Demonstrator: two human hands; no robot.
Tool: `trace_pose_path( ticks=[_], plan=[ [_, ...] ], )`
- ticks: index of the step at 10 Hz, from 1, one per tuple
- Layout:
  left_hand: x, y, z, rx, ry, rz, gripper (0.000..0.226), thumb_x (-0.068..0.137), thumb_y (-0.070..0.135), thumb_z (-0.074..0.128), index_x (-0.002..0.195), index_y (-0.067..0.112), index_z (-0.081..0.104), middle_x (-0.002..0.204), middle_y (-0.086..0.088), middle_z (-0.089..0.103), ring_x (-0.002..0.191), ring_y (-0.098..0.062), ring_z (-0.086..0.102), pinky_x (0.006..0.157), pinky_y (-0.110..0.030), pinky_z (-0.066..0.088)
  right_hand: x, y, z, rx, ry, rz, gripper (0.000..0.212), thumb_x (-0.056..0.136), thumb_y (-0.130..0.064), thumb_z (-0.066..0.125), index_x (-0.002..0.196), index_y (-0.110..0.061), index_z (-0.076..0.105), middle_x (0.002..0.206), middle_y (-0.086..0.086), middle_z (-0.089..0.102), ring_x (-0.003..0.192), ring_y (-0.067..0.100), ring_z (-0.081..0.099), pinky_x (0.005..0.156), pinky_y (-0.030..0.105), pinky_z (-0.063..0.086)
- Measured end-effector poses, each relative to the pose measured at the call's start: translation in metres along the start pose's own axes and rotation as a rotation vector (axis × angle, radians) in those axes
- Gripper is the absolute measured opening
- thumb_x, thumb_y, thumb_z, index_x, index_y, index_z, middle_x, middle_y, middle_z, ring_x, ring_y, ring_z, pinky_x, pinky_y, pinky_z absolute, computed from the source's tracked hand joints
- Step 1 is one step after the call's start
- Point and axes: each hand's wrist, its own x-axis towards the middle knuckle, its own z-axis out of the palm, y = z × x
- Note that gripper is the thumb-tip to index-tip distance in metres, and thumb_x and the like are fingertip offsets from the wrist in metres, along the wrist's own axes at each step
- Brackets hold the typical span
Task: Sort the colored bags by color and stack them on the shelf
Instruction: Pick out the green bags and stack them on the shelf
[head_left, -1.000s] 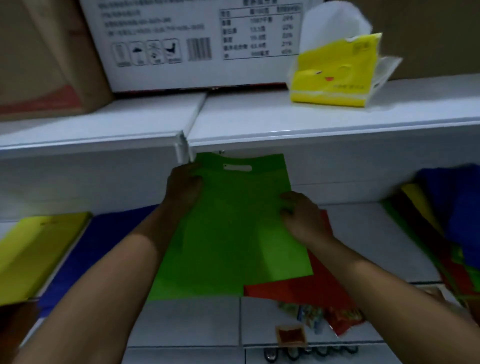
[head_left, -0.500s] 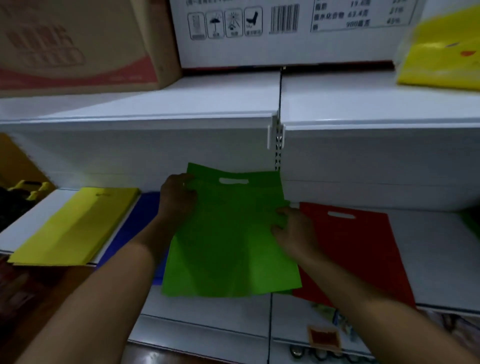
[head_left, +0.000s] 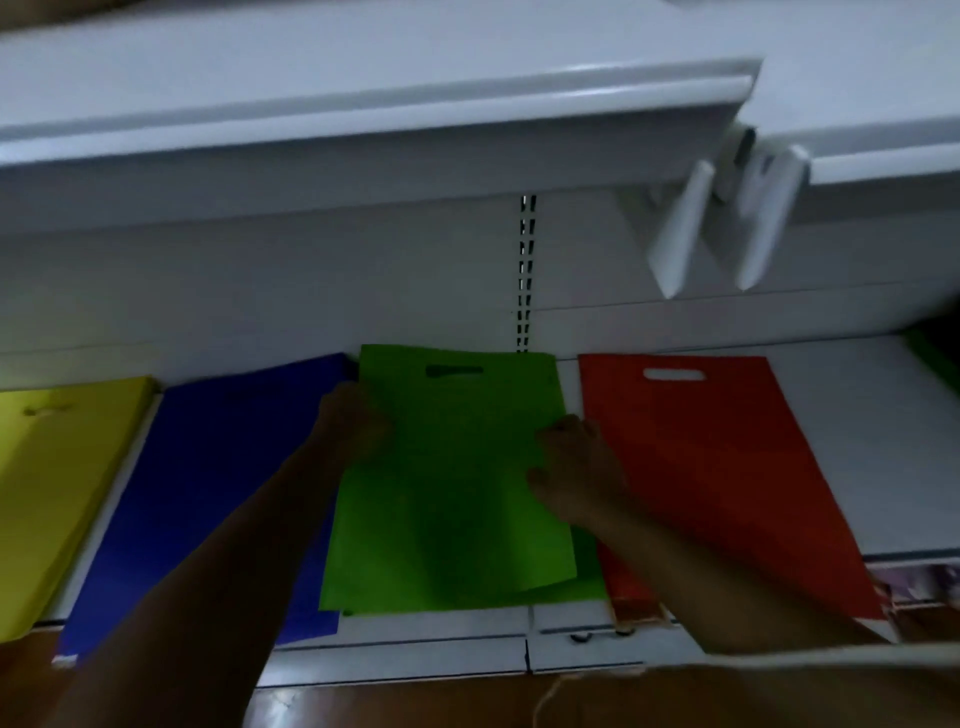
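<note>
A green bag (head_left: 457, 499) lies flat on the lower shelf (head_left: 841, 447), on top of another green bag whose corner (head_left: 589, 587) shows at the bottom right. My left hand (head_left: 353, 426) grips its left edge. Along its right edge, my right hand (head_left: 576, 467) holds on with the thumb on top. A blue bag (head_left: 218, 499) lies to the left of it, and a yellow bag (head_left: 57, 488) further left. To the right lies a red bag (head_left: 717, 478). All have cut-out handles toward the back wall.
The upper shelf (head_left: 363, 109) overhangs close above, with white brackets (head_left: 727, 228) hanging at the right. A slotted upright (head_left: 525, 270) runs down the back wall. A dark green shape (head_left: 935, 358) sits at the far right. Below the shelf edge is brown floor (head_left: 415, 701).
The green bag has gone deeper onto the shelf and now lies flat between the blue and red bags. The view has dropped below the upper shelf, so the boxes are out of sight.
</note>
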Motion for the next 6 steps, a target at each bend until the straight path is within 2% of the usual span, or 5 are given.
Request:
trace_pose_path(
  ticks=[1,2,3,4,6],
  plan=[
    [0.005,-0.005,0.008,0.089,-0.074,-0.045,0.038,0.084,0.005,0.068,0.118,-0.009,0.058,0.111,-0.022,0.059,0.114,-0.039,0.055,0.075,-0.028,0.037,0.001,0.006,0.004,-0.018,-0.014,0.001,0.043,0.092,-0.03,0.056,0.13,-0.011,0.05,0.139,0.013,0.038,0.13,0.03,0.032,0.102,0.042,0.044],
    [0.004,-0.001,0.009,0.173,-0.057,0.014,0.04,0.085,0.014,0.069,0.119,-0.005,0.058,0.126,-0.023,0.053,0.117,-0.039,0.051,0.084,-0.032,0.039,0.0,0.011,0.002,-0.011,0.018,-0.024,0.043,0.091,-0.028,0.058,0.13,-0.012,0.049,0.141,0.012,0.035,0.131,0.029,0.03,0.103,0.042,0.043],
    [-0.001,0.011,0.003,0.277,-0.057,0.086,0.059,0.083,0.031,0.071,0.129,-0.001,0.051,0.136,-0.022,0.045,0.127,-0.038,0.041,0.099,-0.041,0.039,-0.004,0.016,-0.01,-0.023,0.099,-0.053,0.059,0.094,-0.034,0.054,0.146,-0.017,0.033,0.157,0.008,0.018,0.143,0.031,0.017,0.113,0.044,0.031],
    [-0.018,0.043,-0.005,0.225,0.019,0.228,0.065,0.088,0.036,0.065,0.141,0.009,0.04,0.145,-0.016,0.035,0.134,-0.036,0.03,0.102,-0.047,0.039,-0.013,0.03,-0.03,-0.04,0.185,-0.059,0.064,0.094,-0.038,0.053,0.149,-0.019,0.025,0.157,0.007,0.019,0.144,0.029,0.016,0.115,0.043,0.025],
    [-0.068,0.15,0.001,0.089,0.081,0.496,0.06,0.09,0.049,0.057,0.139,0.016,0.044,0.146,-0.012,0.04,0.132,-0.03,0.039,0.108,-0.04,0.036,-0.053,0.083,-0.078,-0.046,0.276,0.021,0.064,0.097,-0.041,0.046,0.151,-0.016,0.024,0.159,0.008,0.018,0.145,0.03,0.019,0.114,0.043,0.024]
  ],
)
